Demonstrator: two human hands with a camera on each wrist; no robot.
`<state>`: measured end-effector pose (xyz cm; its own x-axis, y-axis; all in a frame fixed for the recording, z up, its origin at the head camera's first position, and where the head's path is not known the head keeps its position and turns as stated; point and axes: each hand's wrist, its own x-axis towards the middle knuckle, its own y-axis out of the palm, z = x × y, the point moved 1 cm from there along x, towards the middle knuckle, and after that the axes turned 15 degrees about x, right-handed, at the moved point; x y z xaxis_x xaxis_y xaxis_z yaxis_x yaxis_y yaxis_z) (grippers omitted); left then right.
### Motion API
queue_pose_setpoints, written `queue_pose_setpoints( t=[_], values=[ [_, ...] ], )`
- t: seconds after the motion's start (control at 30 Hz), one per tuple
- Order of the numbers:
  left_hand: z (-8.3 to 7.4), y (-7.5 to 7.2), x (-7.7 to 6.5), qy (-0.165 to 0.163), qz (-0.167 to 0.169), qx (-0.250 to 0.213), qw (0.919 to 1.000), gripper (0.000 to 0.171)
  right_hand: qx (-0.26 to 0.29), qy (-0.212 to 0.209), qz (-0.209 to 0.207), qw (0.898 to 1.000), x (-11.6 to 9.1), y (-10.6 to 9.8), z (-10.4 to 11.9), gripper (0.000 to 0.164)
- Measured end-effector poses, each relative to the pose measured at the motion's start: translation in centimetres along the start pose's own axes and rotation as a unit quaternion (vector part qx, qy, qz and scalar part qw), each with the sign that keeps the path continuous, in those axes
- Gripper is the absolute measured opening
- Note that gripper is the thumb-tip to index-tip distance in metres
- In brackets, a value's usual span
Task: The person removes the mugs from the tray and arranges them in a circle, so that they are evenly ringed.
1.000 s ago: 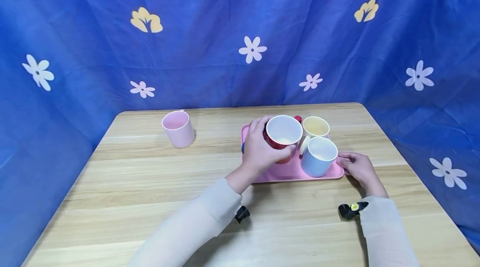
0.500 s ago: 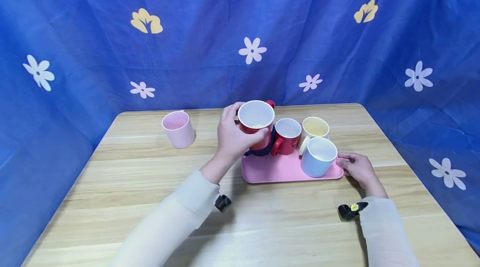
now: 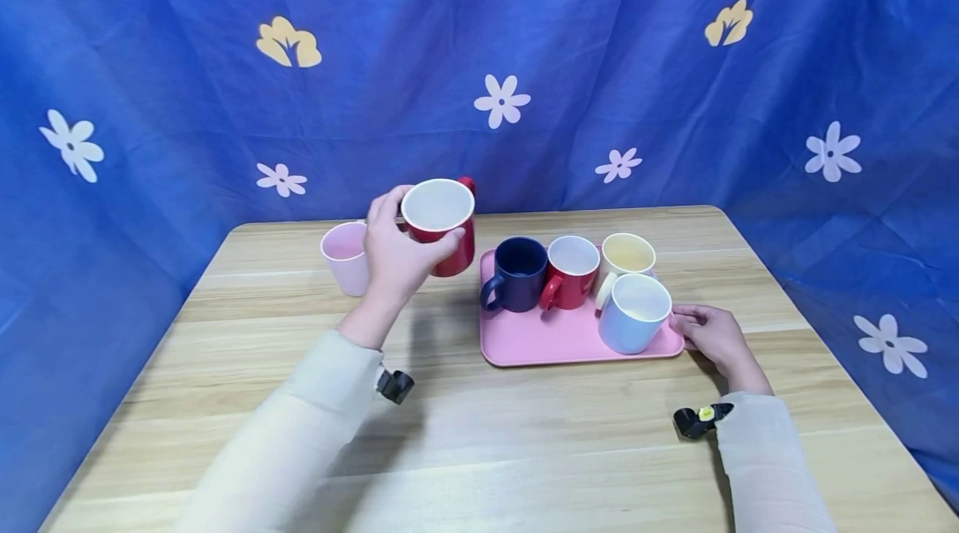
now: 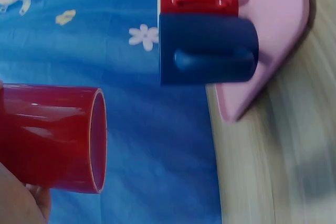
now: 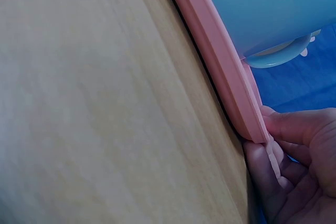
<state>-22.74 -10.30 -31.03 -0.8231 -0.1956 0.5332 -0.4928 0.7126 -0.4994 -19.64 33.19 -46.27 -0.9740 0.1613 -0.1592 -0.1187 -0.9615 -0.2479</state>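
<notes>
My left hand (image 3: pixel 395 258) grips a red mug (image 3: pixel 454 245) with a white inside, thumb on the near side, handle pointing away to the back. The mug hangs upright above the table, left of the pink tray (image 3: pixel 550 346). In the left wrist view the held mug (image 4: pixel 50 140) fills the left edge. At the tray's right end my right hand (image 3: pixel 715 340) pinches the rim; the right wrist view shows the thumb (image 5: pixel 294 125) on one side and fingers on the other. On the tray stand a navy mug (image 3: pixel 522 279), a second red mug (image 3: pixel 575 290), a cream mug and a light blue mug (image 3: pixel 628 326).
A pink mug (image 3: pixel 348 266) stands on the wooden table (image 3: pixel 524 450) at the back left, partly behind my left hand. The cream mug (image 3: pixel 628 251) is at the tray's back right. A blue flowered curtain (image 3: pixel 390 117) hangs behind the table.
My left hand has lifted the red mug off the tray area and carried it left, uncovering the navy and second red mugs. My right hand stays at the tray's right end.
</notes>
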Motion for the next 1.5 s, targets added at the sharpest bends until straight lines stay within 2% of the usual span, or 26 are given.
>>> queue_pose_setpoints(
  t=[0.17,0.37,0.7,1.03,1.33,1.5],
  values=[
    [1.4,-1.6,0.7,-0.016,-0.025,0.015,0.9994,0.069,0.004,-0.003,0.002,1.0,-0.1,0.0,0.1,0.041],
    [3.0,-3.4,1.6,-0.056,-0.049,0.029,0.9968,0.067,0.009,-0.004,0.006,1.0,-0.2,0.0,0.2,0.041],
    [5.7,-6.8,2.8,-0.131,-0.074,0.071,0.9861,0.072,0.006,0.004,0.004,1.0,-0.2,0.1,0.3,0.043],
    [9.6,-9.0,3.4,-0.189,-0.127,0.091,0.9695,0.075,0.001,0.002,0.004,1.0,-0.1,0.0,0.1,0.042],
    [12.6,-10.3,3.4,-0.274,-0.128,0.109,0.9471,0.078,0.004,0.001,0.004,1.0,-0.1,0.0,0.1,0.042],
    [14.2,-10.5,3.0,-0.295,-0.143,0.111,0.9384,0.076,0.002,-0.002,0.004,1.0,-0.1,-0.1,0.1,0.042]
  ],
)
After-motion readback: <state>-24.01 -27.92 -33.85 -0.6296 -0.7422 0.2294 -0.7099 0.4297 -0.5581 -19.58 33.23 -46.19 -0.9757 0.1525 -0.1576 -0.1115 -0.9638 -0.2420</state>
